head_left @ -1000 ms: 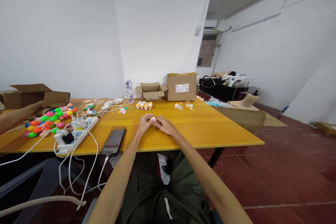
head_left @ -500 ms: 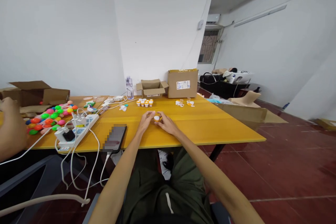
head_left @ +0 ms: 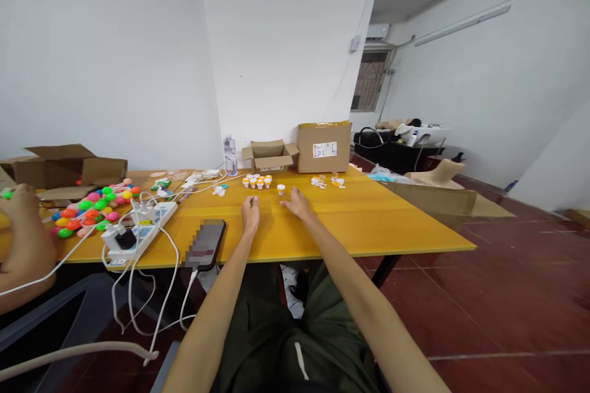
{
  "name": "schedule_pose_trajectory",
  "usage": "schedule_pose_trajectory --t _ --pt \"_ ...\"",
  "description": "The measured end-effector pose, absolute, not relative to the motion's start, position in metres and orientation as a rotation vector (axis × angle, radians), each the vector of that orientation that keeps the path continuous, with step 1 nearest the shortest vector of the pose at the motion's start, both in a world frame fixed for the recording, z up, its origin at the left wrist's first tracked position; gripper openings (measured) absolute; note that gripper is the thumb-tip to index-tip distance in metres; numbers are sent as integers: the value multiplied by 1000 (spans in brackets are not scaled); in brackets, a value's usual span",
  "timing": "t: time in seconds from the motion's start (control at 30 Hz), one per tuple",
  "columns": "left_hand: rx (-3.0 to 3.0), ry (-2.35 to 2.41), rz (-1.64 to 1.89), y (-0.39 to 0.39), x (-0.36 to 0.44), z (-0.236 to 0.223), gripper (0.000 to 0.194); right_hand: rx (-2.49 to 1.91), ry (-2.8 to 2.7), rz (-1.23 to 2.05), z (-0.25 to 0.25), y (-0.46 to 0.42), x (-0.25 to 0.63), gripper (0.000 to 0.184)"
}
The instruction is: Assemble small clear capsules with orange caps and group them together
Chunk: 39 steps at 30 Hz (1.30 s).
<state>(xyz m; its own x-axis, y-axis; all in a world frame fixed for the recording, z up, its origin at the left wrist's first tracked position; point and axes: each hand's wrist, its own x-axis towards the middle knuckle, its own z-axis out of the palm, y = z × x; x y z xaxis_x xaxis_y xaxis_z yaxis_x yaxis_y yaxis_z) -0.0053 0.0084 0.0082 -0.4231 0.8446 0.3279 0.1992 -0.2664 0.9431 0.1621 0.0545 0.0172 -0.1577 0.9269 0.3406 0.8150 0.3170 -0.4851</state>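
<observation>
A small container with a white lid and an orange band [head_left: 281,189] stands upright on the yellow table, apart from both hands. Just to its right is my right hand [head_left: 298,204], thumb apart from the fingers and nothing held. My left hand [head_left: 251,215] is lower left of the container, fingers curled closed; anything inside them is hidden. Behind, a cluster of similar white-and-orange containers [head_left: 257,182] stands in rows. Small loose white and orange parts [head_left: 340,183] lie at the right, and a few white and teal pieces [head_left: 220,190] at the left.
An open carton [head_left: 270,156], a taped carton [head_left: 324,147] and a water bottle [head_left: 230,156] line the wall. A phone [head_left: 206,244] and a power strip [head_left: 142,236] with cables lie left. Another person's hand [head_left: 23,209] is beside the colourful balls [head_left: 87,206].
The small container between my hands has moved forward and now stands released near the cluster. My hands have drawn apart, and the left one has closed. The other person's hand has shifted.
</observation>
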Motion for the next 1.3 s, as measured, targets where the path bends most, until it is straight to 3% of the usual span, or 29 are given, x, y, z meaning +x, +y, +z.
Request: schedule_pose_trajectory --t 0.33,0.6,0.8,1.1,1.3 --pt "1585 1490 1509 11 -3 3 11 -1600 -2066 56 -9 34 249 29" --pt "2130 1705 1165 0 9 3 12 -1586 -2191 203 1 59 204 40" --pt "2464 1867 869 -15 25 -10 20 -1619 -2163 273 7 106 168 37" --pt "2473 1922 779 -23 25 -11 24 -1555 -2203 281 2 125 157 36" --pt "2445 2002 796 -17 28 -8 25 -1551 -2131 208 1 115 198 32"
